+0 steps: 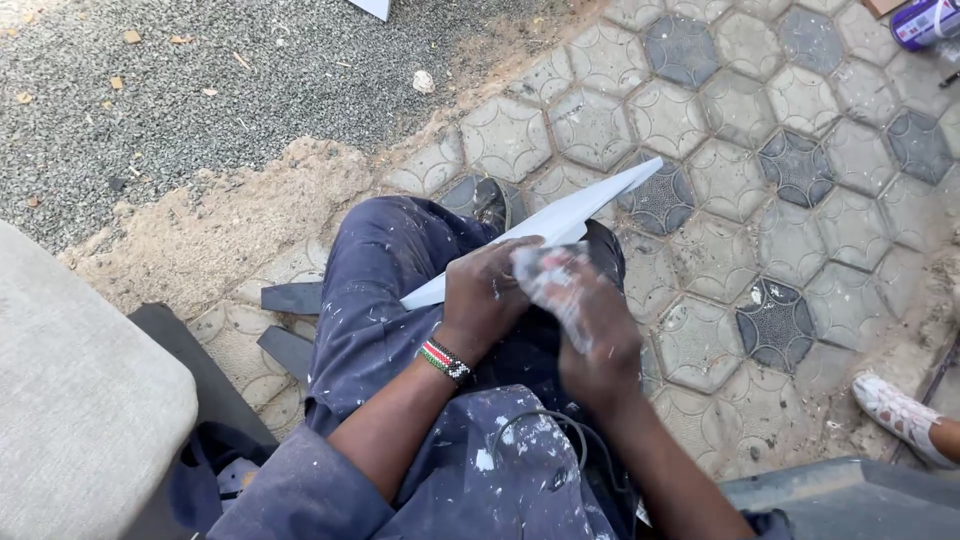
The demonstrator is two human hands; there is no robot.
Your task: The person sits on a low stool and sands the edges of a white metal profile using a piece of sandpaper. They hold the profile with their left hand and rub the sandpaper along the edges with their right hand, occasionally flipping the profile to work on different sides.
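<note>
I sit in paint-spattered blue overalls with a long white pointed panel (590, 205) lying across my knees, its tip aimed up and to the right. My left hand (487, 295), with a beaded wristband, grips the panel's near part from above. My right hand (590, 320), dusted white, presses a small whitish pad or sheet (545, 272) against the panel beside the left hand. What the pad is made of cannot be told.
Hexagonal paving stones (790, 150) spread ahead, with sand and gravel (200, 90) to the left. A grey cushion (80, 400) sits at my left. Dark flat pieces (292, 298) lie by my leg. Another person's sandalled foot (900, 412) shows at right, a can (925, 22) top right.
</note>
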